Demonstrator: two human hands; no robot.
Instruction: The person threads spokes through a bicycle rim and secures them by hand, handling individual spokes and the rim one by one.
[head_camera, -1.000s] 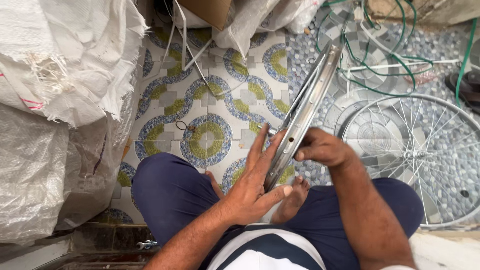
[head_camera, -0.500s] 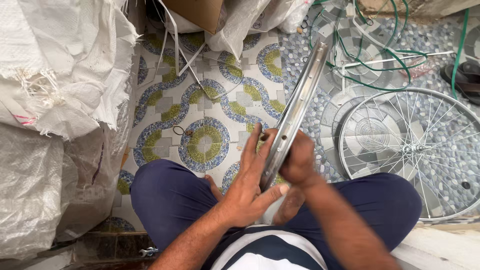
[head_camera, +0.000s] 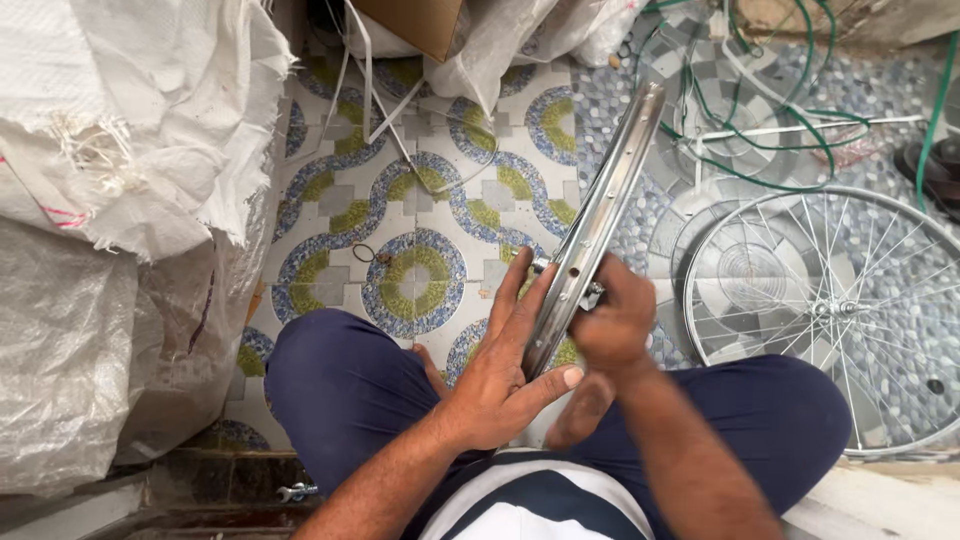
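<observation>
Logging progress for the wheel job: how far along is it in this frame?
Done: one spoked wheel lies finished-looking on the floor at right. In hand: the left hand steadies a bare rim held on edge, while the right hand works at its side near the hub area. Left: cannot tell how many spokes are fitted; the rim is seen edge-on.

right hand's fingers hidden behind the wheel rim, spoked wheel cut off at right edge
</observation>
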